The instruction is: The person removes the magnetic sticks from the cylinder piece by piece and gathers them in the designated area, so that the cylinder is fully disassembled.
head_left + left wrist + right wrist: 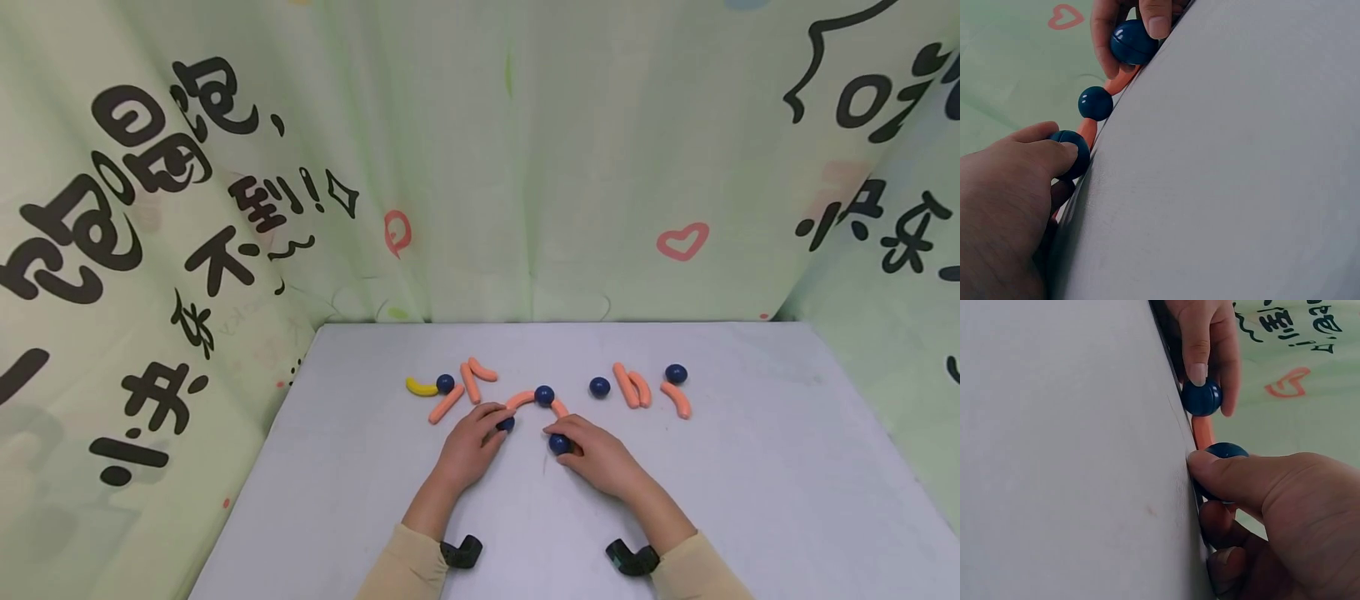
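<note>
My left hand [467, 450] pinches a dark blue ball [507, 424] between thumb and fingers, low over the white table. Another blue ball [559, 444] is gripped by the thumb and fingers of my right hand [602, 457]. Between and beyond the hands lies a third blue ball [544, 396]. A curved orange rod [521, 399] runs from it toward the left ball, and a second orange rod [559, 408] runs toward the right one. In the left wrist view, the middle ball [1095, 103] sits between the two rods. Fingers partly cover the held balls and rod ends.
Left on the table [337, 500] lie a yellow curved rod [421, 387], a blue ball [446, 384] and several orange rods [470, 383]. At right are two blue balls [599, 387] and several orange rods [625, 385]. A printed curtain [585, 167] surrounds the table's far edge.
</note>
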`<state>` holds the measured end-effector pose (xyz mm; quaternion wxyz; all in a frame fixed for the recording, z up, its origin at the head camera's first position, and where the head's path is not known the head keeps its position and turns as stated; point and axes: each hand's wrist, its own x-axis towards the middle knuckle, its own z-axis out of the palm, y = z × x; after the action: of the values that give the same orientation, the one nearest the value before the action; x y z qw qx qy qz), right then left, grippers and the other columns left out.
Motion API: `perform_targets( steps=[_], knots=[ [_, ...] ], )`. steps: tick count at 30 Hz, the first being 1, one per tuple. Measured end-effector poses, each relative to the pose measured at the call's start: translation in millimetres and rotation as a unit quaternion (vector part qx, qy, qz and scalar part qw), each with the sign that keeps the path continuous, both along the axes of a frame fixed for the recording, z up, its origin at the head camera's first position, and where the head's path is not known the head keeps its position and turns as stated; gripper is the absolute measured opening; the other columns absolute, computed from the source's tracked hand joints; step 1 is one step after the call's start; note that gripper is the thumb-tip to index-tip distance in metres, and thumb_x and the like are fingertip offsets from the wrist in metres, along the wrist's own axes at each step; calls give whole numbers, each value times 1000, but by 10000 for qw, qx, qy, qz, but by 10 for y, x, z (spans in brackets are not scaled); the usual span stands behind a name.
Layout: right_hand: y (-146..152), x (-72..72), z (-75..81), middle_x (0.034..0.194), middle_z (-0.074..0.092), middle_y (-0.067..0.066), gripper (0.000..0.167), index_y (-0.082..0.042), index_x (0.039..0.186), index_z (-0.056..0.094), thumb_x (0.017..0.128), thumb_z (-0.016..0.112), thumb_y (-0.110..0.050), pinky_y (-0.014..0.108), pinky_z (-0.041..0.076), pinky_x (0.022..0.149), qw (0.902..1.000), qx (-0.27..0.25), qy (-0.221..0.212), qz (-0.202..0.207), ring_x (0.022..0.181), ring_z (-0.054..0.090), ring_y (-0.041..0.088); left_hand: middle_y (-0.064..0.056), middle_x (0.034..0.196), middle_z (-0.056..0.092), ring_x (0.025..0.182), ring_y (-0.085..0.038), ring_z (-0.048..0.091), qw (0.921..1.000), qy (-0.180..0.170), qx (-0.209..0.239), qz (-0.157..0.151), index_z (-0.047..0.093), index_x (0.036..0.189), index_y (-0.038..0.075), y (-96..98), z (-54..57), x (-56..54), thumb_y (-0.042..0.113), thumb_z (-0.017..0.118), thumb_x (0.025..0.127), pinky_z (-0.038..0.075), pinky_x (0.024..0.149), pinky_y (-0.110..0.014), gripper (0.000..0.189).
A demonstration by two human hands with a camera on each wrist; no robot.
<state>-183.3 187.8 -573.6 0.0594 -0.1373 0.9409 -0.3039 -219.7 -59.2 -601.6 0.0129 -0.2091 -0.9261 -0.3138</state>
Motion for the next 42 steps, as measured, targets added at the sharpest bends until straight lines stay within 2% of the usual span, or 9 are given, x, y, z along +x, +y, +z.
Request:
perform_targets(
  steps=[7, 11, 14, 17, 21, 24, 28, 34, 42],
  knots=[
    [21, 3, -46, 131, 61, -6, 40, -31, 128, 64, 90, 74, -24, 33, 48, 81, 10000, -41, 54, -20, 92, 54, 10, 9, 141, 53, 129, -15, 54, 10000, 9, -40, -25, 55, 140, 33, -2, -13, 4, 28, 61, 99, 47, 106, -39, 42],
    [40, 0, -58, 135, 60, -3, 39, -30, 128, 64, 90, 73, -27, 42, 51, 94, 9999, -97, 103, 0, 112, 61, 18, 8, 141, 54, 129, -16, 54, 10000, 77, 2, -60, 55, 140, 33, -6, -14, 2, 27, 62, 98, 48, 105, -39, 43],
    [52, -3, -59, 140, 58, 1, 40, -29, 129, 64, 90, 73, -28, 51, 46, 105, 9998, -172, 129, 23, 130, 55, 27, 7, 140, 54, 128, -17, 55, 9997, 193, -17, -122, 55, 140, 32, -9, -16, -3, 26, 62, 98, 48, 105, -39, 43],
    [57, -2, -52, 141, 58, 2, 40, -29, 130, 63, 91, 72, -30, 52, 45, 106, 9997, -218, 113, 22, 132, 53, 28, 6, 140, 54, 129, -17, 54, 9995, 254, -33, -179, 55, 141, 31, -12, -12, -4, 26, 61, 99, 48, 106, -39, 43],
    [65, -4, -40, 121, 64, -6, 40, -31, 130, 62, 91, 71, -33, 36, 52, 83, 9995, -322, 46, -24, 98, 62, 18, 6, 140, 54, 129, -17, 54, 9996, 206, -32, -187, 55, 141, 31, -14, -6, 0, 27, 61, 99, 48, 106, -39, 42],
    [76, -11, -34, 99, 59, -11, 41, -32, 130, 62, 90, 72, -34, 26, 41, 66, 9991, -432, -7, -24, 75, 50, 10, 6, 141, 53, 130, -17, 54, 9997, 186, -63, -159, 54, 141, 32, -11, -8, -3, 28, 61, 99, 47, 106, -39, 43],
    [88, -11, -29, 88, 54, -12, 43, -33, 131, 61, 90, 72, -35, 23, 39, 63, 9986, -525, -43, -13, 71, 47, 7, 7, 142, 53, 131, -17, 53, 9998, 126, -73, -95, 54, 141, 33, -7, -13, -7, 29, 61, 99, 47, 107, -40, 43],
    [89, 2, 11, 88, 55, -9, 47, -32, 134, 60, 89, 73, -33, 24, 40, 62, 9969, -764, -106, -136, 73, 48, 9, 8, 142, 53, 131, -16, 52, 10000, 64, -48, -53, 54, 141, 34, -2, -15, -4, 28, 61, 99, 47, 107, -40, 43],
    [229, -20, 88, 79, 60, -1, 49, -28, 134, 57, 89, 74, -33, 26, 45, 57, 9891, -1115, -568, -771, 66, 55, 15, 7, 140, 54, 129, -16, 54, 9999, 146, -51, -47, 54, 141, 33, -2, -2, 2, 27, 62, 99, 48, 106, -38, 43]
  ],
)
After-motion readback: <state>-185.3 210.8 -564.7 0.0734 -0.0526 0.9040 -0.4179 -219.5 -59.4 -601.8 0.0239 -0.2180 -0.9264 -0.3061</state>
